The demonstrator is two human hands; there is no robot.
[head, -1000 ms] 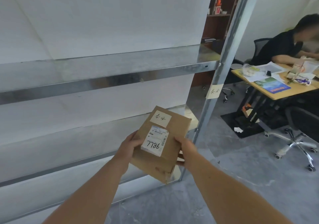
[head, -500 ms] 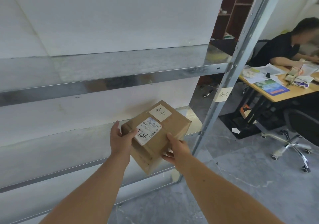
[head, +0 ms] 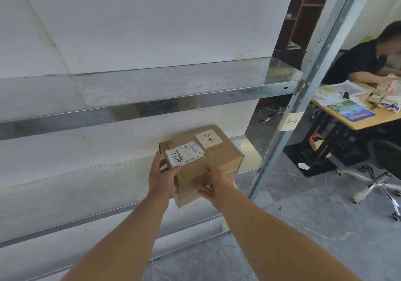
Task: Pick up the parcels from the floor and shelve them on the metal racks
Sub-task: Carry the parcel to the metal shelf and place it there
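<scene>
A brown cardboard parcel (head: 208,161) with a white shipping label and a cream handwritten sticker is held between both hands. My left hand (head: 161,175) grips its left near corner, thumb on the label. My right hand (head: 218,183) holds its near right side, fingers under the bottom edge. The parcel is level over the right end of the lower shelf (head: 65,194) of the metal rack; whether it rests on the shelf I cannot tell. The upper shelf (head: 152,90) is bare.
The rack's upright post (head: 303,94) with a paper tag stands just right of the parcel. Beyond it a person in black sits at a wooden desk (head: 368,120) with papers. An office chair (head: 377,172) stands on the grey floor at right.
Both hands have carried the parcel up and forward from in front of the rack to over the lower shelf, turning it level. My view has moved closer to the rack.
</scene>
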